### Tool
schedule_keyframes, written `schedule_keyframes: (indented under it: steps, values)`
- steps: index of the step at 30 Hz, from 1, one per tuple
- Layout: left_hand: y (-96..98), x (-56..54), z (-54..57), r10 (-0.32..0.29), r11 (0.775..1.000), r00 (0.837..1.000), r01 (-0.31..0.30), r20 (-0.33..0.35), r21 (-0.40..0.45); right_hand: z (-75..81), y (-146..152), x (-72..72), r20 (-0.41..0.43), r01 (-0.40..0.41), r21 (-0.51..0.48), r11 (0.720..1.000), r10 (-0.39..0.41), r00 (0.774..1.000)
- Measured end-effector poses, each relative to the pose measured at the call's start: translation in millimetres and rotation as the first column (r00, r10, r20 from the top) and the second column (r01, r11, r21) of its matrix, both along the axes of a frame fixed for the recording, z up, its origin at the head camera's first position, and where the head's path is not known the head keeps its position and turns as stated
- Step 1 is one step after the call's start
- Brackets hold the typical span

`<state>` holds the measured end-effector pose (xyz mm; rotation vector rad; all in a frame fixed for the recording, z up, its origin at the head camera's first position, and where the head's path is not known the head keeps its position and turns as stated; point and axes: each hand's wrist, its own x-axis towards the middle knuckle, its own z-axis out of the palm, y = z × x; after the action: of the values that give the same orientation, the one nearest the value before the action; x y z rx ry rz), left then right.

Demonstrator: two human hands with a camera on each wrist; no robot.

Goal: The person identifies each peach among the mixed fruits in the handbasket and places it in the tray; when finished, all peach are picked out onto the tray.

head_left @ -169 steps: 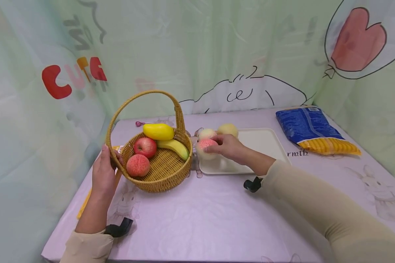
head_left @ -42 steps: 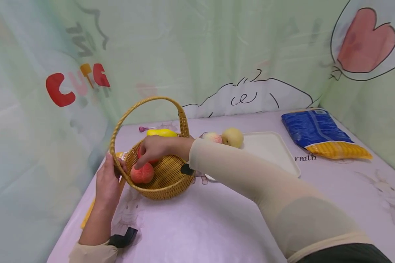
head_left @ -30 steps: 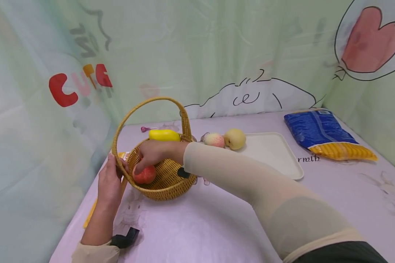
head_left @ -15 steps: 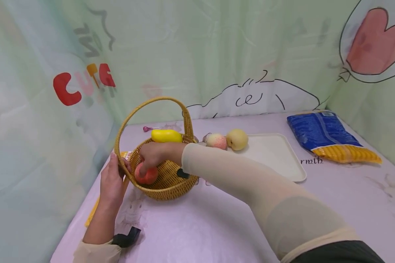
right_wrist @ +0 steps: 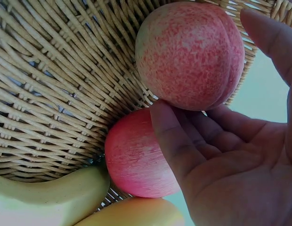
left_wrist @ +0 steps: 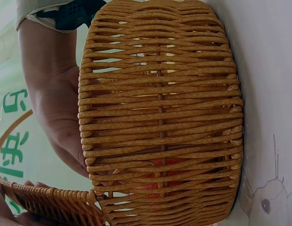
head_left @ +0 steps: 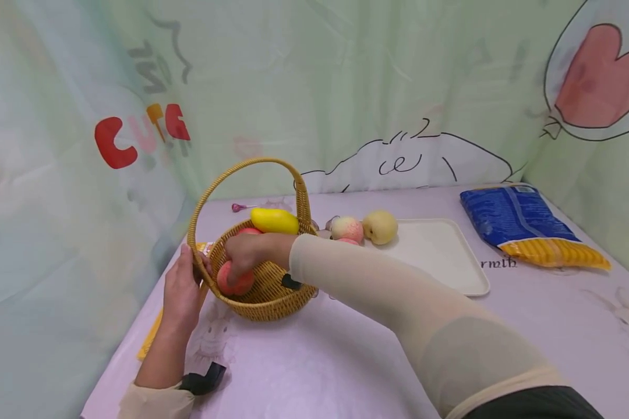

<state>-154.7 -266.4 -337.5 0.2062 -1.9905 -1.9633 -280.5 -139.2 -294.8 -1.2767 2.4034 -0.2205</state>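
Observation:
My left hand (head_left: 182, 288) holds the wicker basket (head_left: 272, 308) at the base of its handle, on the left side. My right hand (head_left: 247, 253) reaches down inside that basket. In the right wrist view a reddish peach (right_wrist: 188, 56) lies between the thumb and the fingers, which curl behind it and seem to grip it. Touching the index finger is a red apple (right_wrist: 139, 155). A banana (right_wrist: 52, 197) and a yellow mango (head_left: 274, 221) share the basket; in the head view my forearm and hand hide the banana.
A white tray (head_left: 440, 262) stands right of the basket. On its left part are a pear (head_left: 380, 227) and a pale pink peach (head_left: 347, 230), with another peach mostly behind my sleeve. A blue and yellow bag (head_left: 529, 224) lies farther right; a small purple item (head_left: 238, 208) lies behind the basket.
My right hand has left the peach at the tray and moved left into the basket. Lately its thumb has come down over the basket's peach. My left hand stays on the basket.

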Motion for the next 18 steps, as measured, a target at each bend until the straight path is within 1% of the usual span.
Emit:
schedule_keyframes:
  steps: [5,9,18]
  values:
    - [0.3,-0.1,-1.0,0.001,1.0,0.999,-0.002,-0.032,-0.007,-3.0,-1.7,1.5,-0.039,-0.028,0.01,1.0,0.028,0.999]
    - [0.3,-0.5,-0.8,0.006,1.0,1.0,-0.006,-0.018,-0.024,-2.4,-1.6,2.5,-0.043,-0.035,0.018,0.999,0.036,0.998]
    - [-0.7,-0.9,-1.4,-0.004,1.0,1.0,0.004,-0.019,-0.029,-0.4,-2.2,2.8,-0.062,-0.023,0.048,0.999,0.026,0.998]
